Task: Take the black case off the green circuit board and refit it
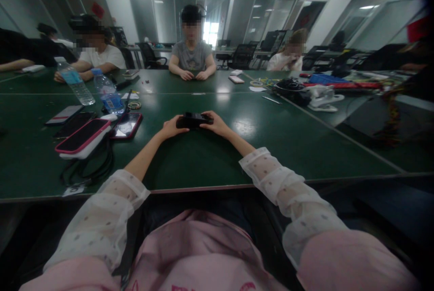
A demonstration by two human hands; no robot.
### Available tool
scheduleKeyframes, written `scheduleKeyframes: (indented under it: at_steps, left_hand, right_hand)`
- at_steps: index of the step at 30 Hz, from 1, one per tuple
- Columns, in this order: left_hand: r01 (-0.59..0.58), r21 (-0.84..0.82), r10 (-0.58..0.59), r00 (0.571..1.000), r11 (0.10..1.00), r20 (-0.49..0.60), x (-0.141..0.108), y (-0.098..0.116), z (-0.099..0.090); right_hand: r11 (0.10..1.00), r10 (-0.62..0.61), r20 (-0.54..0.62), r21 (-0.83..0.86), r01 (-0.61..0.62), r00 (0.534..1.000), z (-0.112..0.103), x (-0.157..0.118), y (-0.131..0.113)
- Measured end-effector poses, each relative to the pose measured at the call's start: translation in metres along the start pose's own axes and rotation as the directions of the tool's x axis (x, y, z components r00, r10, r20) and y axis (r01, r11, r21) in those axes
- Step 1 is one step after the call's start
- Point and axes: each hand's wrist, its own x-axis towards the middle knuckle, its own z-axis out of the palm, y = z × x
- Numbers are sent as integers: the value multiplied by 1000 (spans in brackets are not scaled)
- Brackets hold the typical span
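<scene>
A small black box-like object (193, 120) is held between my two hands above the green table (203, 159), or resting on it; which of the two I cannot tell. My left hand (172, 128) grips its left end, with the thumb along the near side. Around its right end are the fingers and thumb of my right hand (216, 124). To the left of my left hand lies a phone with a red edge (127, 126), its screen catching the light.
Left: water bottles (107, 94) (75, 83), a pink-rimmed phone (83, 136), black cables (98, 169) and a tape roll (134, 105). Right: a pen (271, 100), a white device (323, 98), black gear (290, 89). Across the table a person in grey (191, 58) sits between others.
</scene>
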Motion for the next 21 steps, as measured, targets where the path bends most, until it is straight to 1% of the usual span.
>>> scheduleKeyframes:
  at_steps: [7, 11, 13, 17, 21]
  left_hand:
    - [-5, -25, 5, 1000, 1000, 1, 1, -2, 1]
    - [16, -23, -16, 1000, 1000, 5, 3, -4, 2]
    - [9, -16, -9, 1000, 1000, 6, 4, -5, 2]
    - [-22, -32, 22, 1000, 999, 11, 3, -6, 1]
    - [-36, -48, 36, 999, 998, 14, 1, -6, 0]
  right_hand:
    - [1000, -20, -35, 12, 21, 999, -4, 1, -8]
    - [999, 6, -60, 44, -3, 998, -6, 2, -16]
    - [997, 29, -80, 73, -23, 996, -8, 2, -20]
    - [992, 69, -175, 114, -50, 982, -15, 5, -19]
    - [995, 97, -322, 63, -81, 942, -25, 9, -6]
